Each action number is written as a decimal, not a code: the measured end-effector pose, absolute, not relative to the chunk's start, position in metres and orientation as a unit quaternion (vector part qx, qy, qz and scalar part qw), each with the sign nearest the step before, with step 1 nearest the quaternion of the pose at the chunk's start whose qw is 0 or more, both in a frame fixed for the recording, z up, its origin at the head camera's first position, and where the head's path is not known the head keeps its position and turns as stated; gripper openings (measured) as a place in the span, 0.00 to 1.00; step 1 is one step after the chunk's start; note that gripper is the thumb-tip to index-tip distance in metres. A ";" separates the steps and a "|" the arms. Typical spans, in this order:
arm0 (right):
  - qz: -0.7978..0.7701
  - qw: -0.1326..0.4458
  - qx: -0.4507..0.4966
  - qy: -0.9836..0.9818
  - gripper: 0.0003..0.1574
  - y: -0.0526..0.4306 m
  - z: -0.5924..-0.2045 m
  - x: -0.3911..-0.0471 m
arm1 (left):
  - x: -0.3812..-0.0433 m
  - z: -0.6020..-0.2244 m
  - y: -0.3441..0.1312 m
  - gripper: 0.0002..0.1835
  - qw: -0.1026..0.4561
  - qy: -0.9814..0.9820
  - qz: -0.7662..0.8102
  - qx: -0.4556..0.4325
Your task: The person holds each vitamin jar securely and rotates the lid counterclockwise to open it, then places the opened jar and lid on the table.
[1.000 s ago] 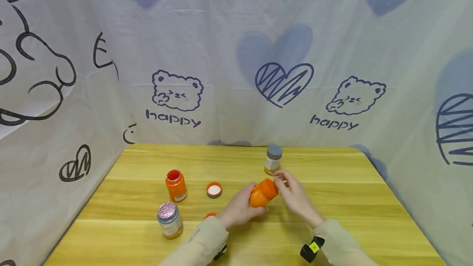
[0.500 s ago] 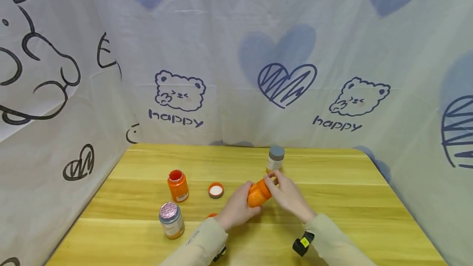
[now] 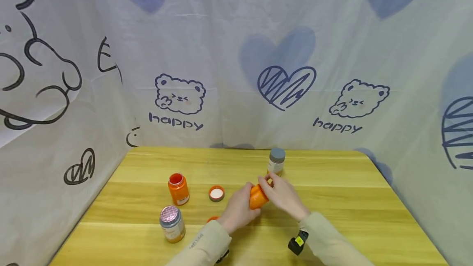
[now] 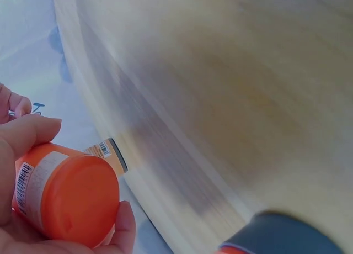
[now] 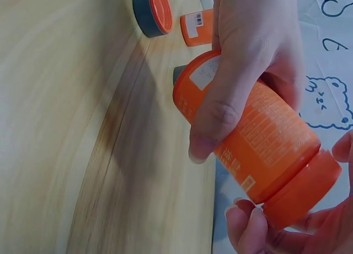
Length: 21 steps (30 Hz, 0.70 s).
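Tilted in the air above the table is an orange plastic bottle (image 3: pixel 258 197), its round base facing the left wrist camera. My left hand (image 3: pixel 239 210) grips it around the body, thumb along one side. At the bottle's upper end, the fingers of my right hand (image 3: pixel 283 197) curl round its ribless orange cap (image 5: pixel 302 189). A thin gap shows between cap and body in the right wrist view. In the head view the right fingers hide most of the cap. Just behind the hands stands a bottle with a grey lid (image 3: pixel 276 160).
On the left stand an uncapped orange bottle (image 3: pixel 178 190) and a jar with a pink brick-patterned top (image 3: pixel 172 223). An upturned lid (image 3: pixel 216 193) with a white liner lies between them and my left hand. Another orange-rimmed lid (image 3: pixel 213 219) is partly hidden by my left sleeve.
My right hand has moved left and its fingers have closed over the cap, which now shows far less in the head view. The bottle in my left hand has shifted slightly left.
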State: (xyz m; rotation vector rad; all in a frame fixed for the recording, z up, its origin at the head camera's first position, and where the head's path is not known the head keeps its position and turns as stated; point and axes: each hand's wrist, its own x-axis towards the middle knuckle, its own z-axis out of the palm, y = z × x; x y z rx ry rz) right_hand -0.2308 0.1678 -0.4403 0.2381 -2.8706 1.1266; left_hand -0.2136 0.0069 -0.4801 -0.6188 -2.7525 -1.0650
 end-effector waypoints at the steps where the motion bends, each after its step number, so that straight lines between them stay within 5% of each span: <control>1: 0.362 0.024 0.078 -0.929 0.21 0.167 -0.441 -0.231 | -0.213 -0.480 0.008 0.28 0.064 -0.912 -0.348 -0.205; 21: 0.330 -0.014 0.035 -0.943 0.30 0.163 -0.450 -0.235 | -0.208 -0.478 0.017 0.32 0.073 -0.943 -0.272 -0.177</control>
